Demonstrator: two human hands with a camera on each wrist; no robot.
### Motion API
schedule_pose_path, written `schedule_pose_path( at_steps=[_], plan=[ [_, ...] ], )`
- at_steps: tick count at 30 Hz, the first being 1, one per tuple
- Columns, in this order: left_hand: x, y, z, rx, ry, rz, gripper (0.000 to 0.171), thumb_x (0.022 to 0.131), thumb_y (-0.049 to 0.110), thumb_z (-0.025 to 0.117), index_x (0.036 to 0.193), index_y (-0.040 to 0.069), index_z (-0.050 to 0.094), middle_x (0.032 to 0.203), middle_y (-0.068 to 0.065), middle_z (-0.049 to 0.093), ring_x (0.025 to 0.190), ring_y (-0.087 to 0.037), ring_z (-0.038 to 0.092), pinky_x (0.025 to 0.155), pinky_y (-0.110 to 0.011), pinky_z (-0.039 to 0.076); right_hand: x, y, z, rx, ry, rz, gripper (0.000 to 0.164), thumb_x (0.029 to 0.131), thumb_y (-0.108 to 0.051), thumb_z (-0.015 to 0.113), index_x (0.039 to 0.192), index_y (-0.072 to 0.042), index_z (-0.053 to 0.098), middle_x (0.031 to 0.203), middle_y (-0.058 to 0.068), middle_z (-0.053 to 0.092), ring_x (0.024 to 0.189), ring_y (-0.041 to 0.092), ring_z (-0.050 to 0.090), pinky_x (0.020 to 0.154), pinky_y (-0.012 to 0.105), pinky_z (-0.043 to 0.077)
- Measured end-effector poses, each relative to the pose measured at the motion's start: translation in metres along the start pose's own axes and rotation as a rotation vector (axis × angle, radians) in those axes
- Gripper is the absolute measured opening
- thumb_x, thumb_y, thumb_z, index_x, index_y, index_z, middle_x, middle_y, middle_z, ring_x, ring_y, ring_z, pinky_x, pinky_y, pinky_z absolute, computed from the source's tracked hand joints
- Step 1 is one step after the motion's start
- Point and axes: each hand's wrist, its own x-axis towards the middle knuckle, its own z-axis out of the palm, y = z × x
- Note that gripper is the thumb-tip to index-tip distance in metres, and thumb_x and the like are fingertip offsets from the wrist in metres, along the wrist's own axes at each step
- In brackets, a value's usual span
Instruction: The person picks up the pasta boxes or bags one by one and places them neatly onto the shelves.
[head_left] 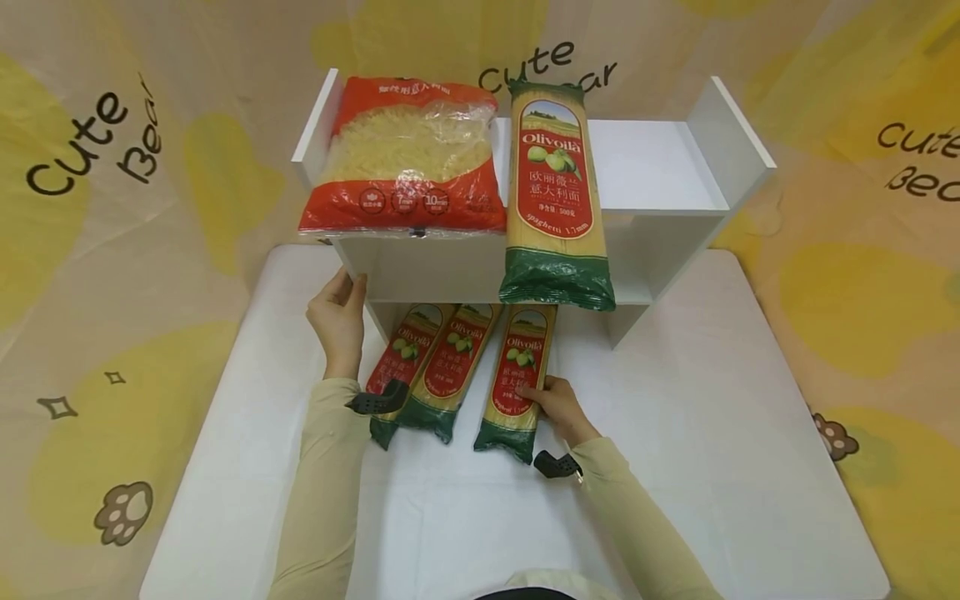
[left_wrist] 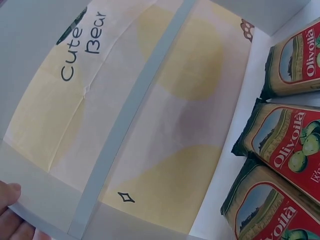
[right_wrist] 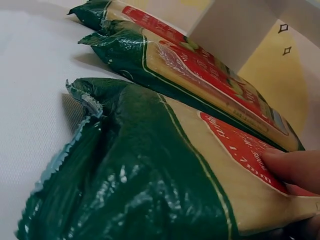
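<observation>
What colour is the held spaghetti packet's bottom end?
The packet's bottom end is dark green, clearest in the right wrist view.

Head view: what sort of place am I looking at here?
Probably a staged set-up imitating a shop or pantry shelf. A small white shelf unit stands on a white-covered table, spaghetti packs lie on both, and a printed "Cute Bear" backdrop surrounds them.

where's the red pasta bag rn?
Head view: the red bag is on the top tier of the shelf, at its left end, just left of the upper spaghetti pack.
</observation>
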Motion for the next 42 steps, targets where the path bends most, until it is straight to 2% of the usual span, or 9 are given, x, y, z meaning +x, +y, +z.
schedule_pose_path(
  at_steps=[5,12,15,23,29,34,42],
  plan=[
    [0.001,-0.003,0.000,0.004,-0.006,0.002,0.029,0.091,0.001,0.060,0.118,-0.008,0.062,0.113,-0.023,0.063,0.105,-0.033,0.062,0.088,-0.026,0.050,-0.002,0.000,0.000,-0.012,-0.003,-0.024,0.033,0.087,-0.012,0.068,0.106,0.014,0.061,0.080,0.010,0.069,0.065,0.013,0.065,0.058,0.026,0.054],
    [-0.001,0.003,-0.001,0.032,-0.003,0.002,0.029,0.091,0.002,0.060,0.118,-0.008,0.062,0.113,-0.022,0.063,0.104,-0.032,0.063,0.089,-0.028,0.050,-0.003,0.006,-0.003,0.140,-0.032,0.079,0.036,0.087,-0.013,0.069,0.109,0.013,0.059,0.083,0.010,0.069,0.072,0.017,0.068,0.067,0.030,0.056],
    [0.000,0.001,0.000,0.043,-0.004,-0.002,0.029,0.091,0.001,0.060,0.119,-0.008,0.062,0.114,-0.022,0.063,0.105,-0.033,0.062,0.089,-0.028,0.050,-0.006,0.006,-0.003,0.174,-0.043,0.091,0.037,0.088,-0.014,0.068,0.111,0.012,0.058,0.084,0.008,0.069,0.073,0.016,0.068,0.068,0.029,0.056],
    [0.013,-0.038,0.002,0.015,0.008,0.009,0.028,0.091,0.006,0.063,0.118,-0.001,0.065,0.113,-0.016,0.065,0.104,-0.028,0.064,0.088,-0.028,0.051,-0.023,0.001,-0.003,0.291,-0.049,0.092,0.034,0.091,-0.010,0.064,0.114,0.013,0.054,0.081,0.005,0.069,0.071,0.014,0.067,0.065,0.027,0.056],
    [0.013,-0.041,0.002,0.007,0.003,0.026,0.029,0.091,0.009,0.064,0.118,0.001,0.066,0.113,-0.014,0.066,0.103,-0.026,0.065,0.087,-0.027,0.051,-0.039,0.002,-0.006,0.334,-0.060,0.081,0.033,0.090,-0.006,0.063,0.115,0.013,0.054,0.083,0.005,0.070,0.073,0.014,0.068,0.068,0.027,0.056],
    [0.013,-0.041,0.003,0.015,0.002,0.046,0.029,0.091,0.009,0.064,0.118,0.000,0.066,0.113,-0.015,0.066,0.102,-0.025,0.065,0.087,-0.027,0.051,-0.053,0.002,-0.007,0.344,-0.095,0.039,0.034,0.090,-0.005,0.063,0.116,0.014,0.053,0.086,0.005,0.070,0.076,0.015,0.068,0.070,0.027,0.056],
    [0.014,-0.042,0.003,0.009,0.006,0.031,0.028,0.090,0.009,0.065,0.117,0.001,0.067,0.111,-0.015,0.066,0.101,-0.026,0.065,0.086,-0.026,0.051,-0.069,-0.006,-0.004,0.390,-0.140,-0.016,0.035,0.093,-0.004,0.058,0.119,0.017,0.049,0.090,0.006,0.070,0.079,0.016,0.069,0.071,0.031,0.057]
  ],
)
